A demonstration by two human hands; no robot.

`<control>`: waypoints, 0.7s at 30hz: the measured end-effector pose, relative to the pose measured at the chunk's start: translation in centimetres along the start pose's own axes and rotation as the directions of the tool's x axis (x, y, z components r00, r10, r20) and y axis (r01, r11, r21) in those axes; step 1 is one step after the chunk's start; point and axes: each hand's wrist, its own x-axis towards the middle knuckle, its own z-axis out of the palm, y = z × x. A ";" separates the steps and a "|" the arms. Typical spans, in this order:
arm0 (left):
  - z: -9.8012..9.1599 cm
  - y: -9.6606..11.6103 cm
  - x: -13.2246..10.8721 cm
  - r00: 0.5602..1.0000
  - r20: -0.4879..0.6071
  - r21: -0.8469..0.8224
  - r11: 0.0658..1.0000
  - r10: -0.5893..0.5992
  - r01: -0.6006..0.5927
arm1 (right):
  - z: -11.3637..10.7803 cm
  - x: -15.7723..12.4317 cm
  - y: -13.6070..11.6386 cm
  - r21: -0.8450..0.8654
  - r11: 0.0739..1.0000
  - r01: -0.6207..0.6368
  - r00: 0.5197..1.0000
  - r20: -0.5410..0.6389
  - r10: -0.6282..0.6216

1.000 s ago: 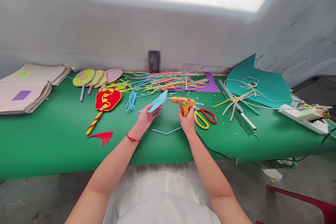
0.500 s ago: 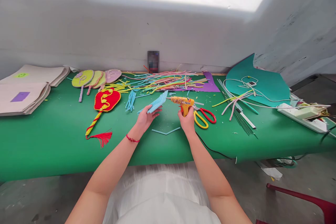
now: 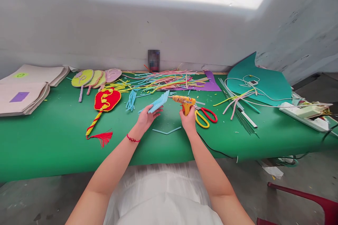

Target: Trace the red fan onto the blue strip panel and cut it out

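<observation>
My left hand [image 3: 146, 116] holds a flat piece made of light-blue pipe cleaners laid side by side [image 3: 160, 102], tilted up above the table. In my right hand [image 3: 188, 119] is a yellow hot glue gun [image 3: 186, 101], its nozzle pointing left at the blue piece's right edge. Whether the tip touches the piece I cannot tell. A bent blue pipe cleaner [image 3: 166, 133] lies on the table between my wrists. Scissors [image 3: 206, 116] with one yellow and one red handle rest just right of the glue gun. Left of my left hand is a small bunch of blue pipe cleaners [image 3: 131, 100].
A red and yellow fan with a tassel [image 3: 107, 100], paler round fans [image 3: 82, 78] and paper stacks [image 3: 23, 95] lie left. Many coloured pipe cleaners [image 3: 169, 82] spread along the back. Right are a teal sheet [image 3: 260, 81], cables and a power strip [image 3: 303, 116]. A black cord [image 3: 213, 150] crosses the front edge.
Almost nothing differs. Both hands keep their grip and place, and the whole view has shifted very slightly.
</observation>
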 end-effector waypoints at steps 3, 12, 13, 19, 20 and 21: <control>0.1 0.0 -0.1 1.000 -0.006 0.002 1.000 -0.004 0.004 | 0.0 0.0 0.1 -0.007 1.000 0.001 1.000 0.001 -0.001; 0.3 0.1 -0.2 1.000 -0.005 0.007 1.000 -0.003 0.003 | 0.0 0.1 0.2 -0.024 1.000 0.006 1.000 -0.002 -0.006; 0.3 0.1 -0.2 1.000 -0.005 0.008 1.000 -0.004 0.004 | 0.0 0.1 0.2 -0.024 1.000 0.005 1.000 0.000 -0.005; 0.3 0.1 -0.2 1.000 -0.005 0.012 1.000 -0.007 0.007 | 0.0 0.3 0.5 -0.051 0.999 -0.004 1.000 -0.016 0.003; 0.3 0.1 -0.2 1.000 -0.002 0.013 1.000 -0.006 0.006 | 0.0 0.3 0.5 -0.051 0.999 -0.003 1.000 -0.018 0.002; 0.2 0.1 -0.2 1.000 0.000 0.015 1.000 -0.005 0.005 | 0.0 0.3 0.4 -0.049 0.999 -0.002 1.000 -0.017 0.001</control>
